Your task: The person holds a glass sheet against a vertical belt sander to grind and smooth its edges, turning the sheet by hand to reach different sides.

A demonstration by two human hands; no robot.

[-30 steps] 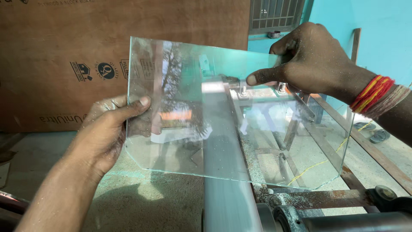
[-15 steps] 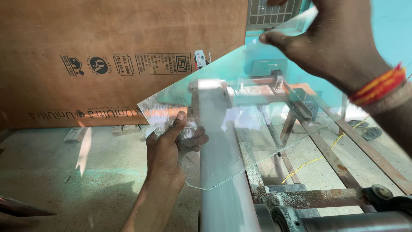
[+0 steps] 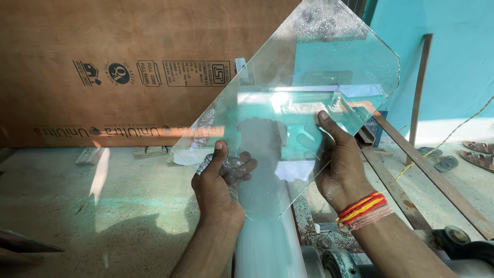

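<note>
Here we have the glass pane (image 3: 309, 98) tilted corner-down above the grinding belt (image 3: 267, 247), our left hand (image 3: 218, 180) and right hand (image 3: 342, 164) both closed on its lower edges (dust clings there), no edge touching the belt.

1. I see a large brown plywood sheet (image 3: 103, 62) standing behind, stamped with dark marks.
2. A blurred pale belt (image 3: 267, 247) runs below on a rusty machine frame (image 3: 411, 170).
3. Sandals (image 3: 476, 146) lie on the floor (image 3: 77, 206) at right, near a turquoise wall (image 3: 458, 62).
</note>
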